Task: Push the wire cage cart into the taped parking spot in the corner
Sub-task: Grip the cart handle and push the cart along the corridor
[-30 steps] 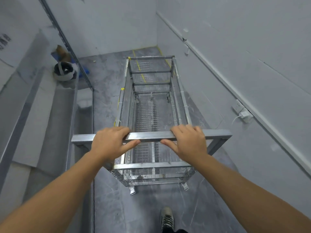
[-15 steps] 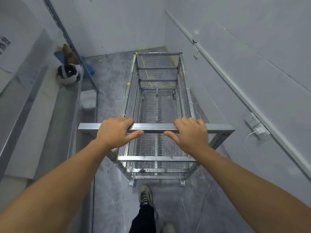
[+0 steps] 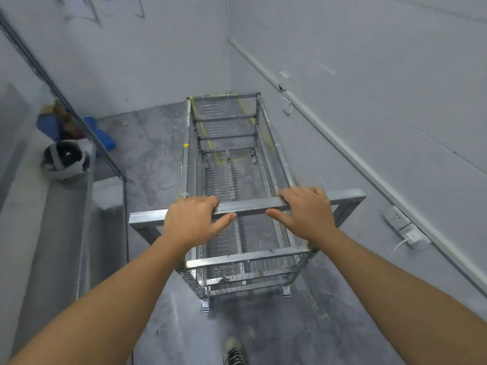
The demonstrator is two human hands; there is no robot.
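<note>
The wire cage cart (image 3: pixel 237 259) is a long metal frame with mesh walls, standing on the grey floor and pointing toward the corner. Its square-tube handle bar (image 3: pixel 250 206) runs across in front of me. My left hand (image 3: pixel 192 219) is closed over the bar left of centre, and my right hand (image 3: pixel 305 212) rests over it right of centre with the thumb underneath. Yellow tape lines (image 3: pixel 208 143) of the parking spot show through the cart's far half, near the corner. The cart's far end stands close to the back wall.
The right wall (image 3: pixel 369 101) runs close along the cart, with a rail and a socket with a plug (image 3: pixel 405 227). On the left stand a glass panel (image 3: pixel 105 206) and a ledge with a helmet (image 3: pixel 64 159). Blue items (image 3: pixel 105 138) lie on the floor. My shoe (image 3: pixel 233 351) is below.
The cart has rolled forward toward the corner, its far end now over the yellow tape. Both hands stayed on the handle bar. I have stepped forward after it.
</note>
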